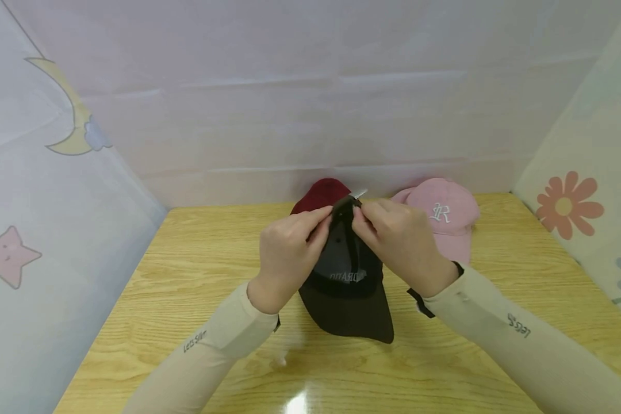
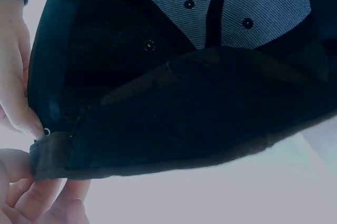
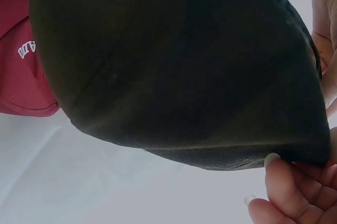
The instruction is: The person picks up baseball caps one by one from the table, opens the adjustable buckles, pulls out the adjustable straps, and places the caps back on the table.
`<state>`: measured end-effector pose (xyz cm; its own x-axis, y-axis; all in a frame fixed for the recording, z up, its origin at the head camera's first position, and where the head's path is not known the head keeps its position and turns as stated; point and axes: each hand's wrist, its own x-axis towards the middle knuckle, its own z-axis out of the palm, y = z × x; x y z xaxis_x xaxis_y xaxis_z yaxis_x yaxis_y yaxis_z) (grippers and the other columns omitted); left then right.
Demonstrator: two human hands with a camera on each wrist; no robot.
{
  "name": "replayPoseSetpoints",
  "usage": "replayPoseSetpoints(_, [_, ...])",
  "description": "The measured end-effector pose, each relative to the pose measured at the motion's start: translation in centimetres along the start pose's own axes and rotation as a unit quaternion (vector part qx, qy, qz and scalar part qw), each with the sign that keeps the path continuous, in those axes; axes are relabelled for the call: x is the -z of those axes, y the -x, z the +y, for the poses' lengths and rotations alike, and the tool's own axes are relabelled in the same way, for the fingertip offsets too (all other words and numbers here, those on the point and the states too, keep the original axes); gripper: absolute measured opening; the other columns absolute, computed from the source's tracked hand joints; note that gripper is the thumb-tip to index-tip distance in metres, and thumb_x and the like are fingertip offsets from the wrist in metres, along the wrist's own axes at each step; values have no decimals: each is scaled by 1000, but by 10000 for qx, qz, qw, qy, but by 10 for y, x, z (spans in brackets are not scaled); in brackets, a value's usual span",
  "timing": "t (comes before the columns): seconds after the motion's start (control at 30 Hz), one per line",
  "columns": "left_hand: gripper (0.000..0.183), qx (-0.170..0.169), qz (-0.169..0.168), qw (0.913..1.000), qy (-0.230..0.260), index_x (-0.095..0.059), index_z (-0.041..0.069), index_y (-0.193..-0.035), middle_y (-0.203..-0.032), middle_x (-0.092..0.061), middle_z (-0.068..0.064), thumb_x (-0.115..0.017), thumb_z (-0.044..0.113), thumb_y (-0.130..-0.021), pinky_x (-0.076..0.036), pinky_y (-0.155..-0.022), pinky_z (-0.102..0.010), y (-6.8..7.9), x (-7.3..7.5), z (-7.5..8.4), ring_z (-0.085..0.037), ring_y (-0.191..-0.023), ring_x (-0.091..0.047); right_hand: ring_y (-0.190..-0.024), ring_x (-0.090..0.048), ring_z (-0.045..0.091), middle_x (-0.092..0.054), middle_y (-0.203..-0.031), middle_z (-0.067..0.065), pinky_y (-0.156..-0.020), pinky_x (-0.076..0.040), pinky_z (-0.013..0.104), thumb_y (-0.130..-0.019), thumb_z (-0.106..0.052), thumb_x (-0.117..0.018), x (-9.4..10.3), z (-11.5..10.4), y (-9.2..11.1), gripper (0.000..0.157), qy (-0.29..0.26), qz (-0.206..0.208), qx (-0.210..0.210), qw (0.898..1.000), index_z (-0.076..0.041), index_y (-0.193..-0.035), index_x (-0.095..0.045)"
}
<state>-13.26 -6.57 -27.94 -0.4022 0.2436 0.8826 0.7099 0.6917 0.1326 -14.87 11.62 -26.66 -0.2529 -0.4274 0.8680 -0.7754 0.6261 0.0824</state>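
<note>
Both hands hold a black baseball cap [image 1: 349, 313] upside of the table's middle, its brim toward me and its inside facing me. My left hand [image 1: 287, 253] pinches the cap's back edge between thumb and fingers. Just beside it, my right hand [image 1: 403, 241] pinches the strap end at the same edge. A small whitish piece [image 1: 359, 193] sticks up by the right fingertips. The grey lining with eyelets [image 2: 189, 4] shows in the left wrist view, and the dark outer crown [image 3: 174, 77] fills much of the right wrist view.
Behind the black cap stands a dark red cap [image 1: 321, 194], partly hidden. A pink cap [image 1: 445, 204] with a white letter lies to the right, partly behind my right hand. The wooden table [image 1: 186, 276] meets printed cloth walls [image 1: 310, 115] at the back and sides.
</note>
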Motion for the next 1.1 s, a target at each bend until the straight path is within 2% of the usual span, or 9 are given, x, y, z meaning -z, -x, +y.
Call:
replayPoseSetpoints(0.3, [14,208,79,9997,41,-75,0,-96,-86,-73,-10,-74,4,-83,-55,-59,-32,6,1,-5,-21,-70,-70,-41,-30,13,-33,-53,1,-37,-23,28,-90,-4,-54,0,2,2,29,28,30,-58,10000,-8,-64,-42])
replayPoseSetpoints(0.57, [24,113,-60,9998,159,-73,0,-96,-81,-72,-9,-82,13,-78,-51,-52,-30,18,3,-11,-19,-62,-63,-40,-28,12,-30,-51,0,-38,-22,26,-83,3,-58,1,2,1,31,-165,17,-277,9995,-8,-60,-40])
replayPoseSetpoints(0.67, [29,102,-228,9994,220,-71,0,-97,-81,-70,-9,-82,19,-78,-50,-54,-30,26,4,-15,-19,-62,-60,-40,-27,11,-29,-51,0,-39,-22,25,-82,4,-58,1,2,0,32,-288,-37,-371,9989,-8,-59,-40])
replayPoseSetpoints(0.9, [39,437,-597,9972,103,-69,-3,-103,-88,-70,-12,-84,19,-75,-55,-65,-35,47,3,-26,-25,-77,-66,-42,-27,11,-30,-51,-1,-41,-23,25,-83,4,-58,2,2,0,31,-445,-70,-537,9975,-7,-59,-42])
replayPoseSetpoints(1.1, [34,806,-835,9932,18,-70,-2,-104,-92,-71,-11,-82,18,-79,-56,-69,-36,58,0,-31,-24,-80,-67,-43,-26,10,-29,-52,-1,-41,-23,25,-83,4,-57,2,1,0,31,-475,-31,-594,9971,-8,-59,-41])
